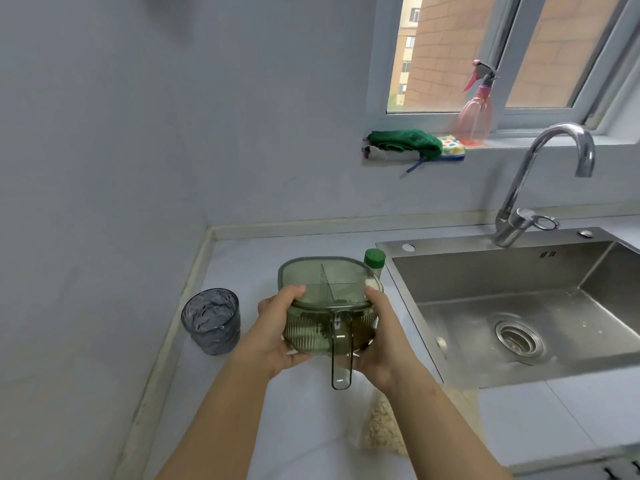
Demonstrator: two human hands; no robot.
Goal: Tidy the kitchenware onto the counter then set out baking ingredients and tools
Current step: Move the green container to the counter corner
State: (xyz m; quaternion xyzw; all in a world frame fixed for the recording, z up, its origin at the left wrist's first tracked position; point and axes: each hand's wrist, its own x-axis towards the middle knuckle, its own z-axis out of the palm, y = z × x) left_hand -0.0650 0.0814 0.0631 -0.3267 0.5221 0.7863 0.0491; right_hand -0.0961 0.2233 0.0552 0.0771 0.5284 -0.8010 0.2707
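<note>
Green ribbed plastic container (311, 327), lidded, held above the surface (242, 265), my left hand (277, 330) and right hand (381, 341) clamped on its sides. Risks: slick walls slipping, lid popping loose, or knocking the green-capped bottle (374, 263) just behind on set-down.

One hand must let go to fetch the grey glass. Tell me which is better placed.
Probably left. The left hand holds the green container on the side facing the glass; the right hand is on the sink side, with the container in between.
</note>
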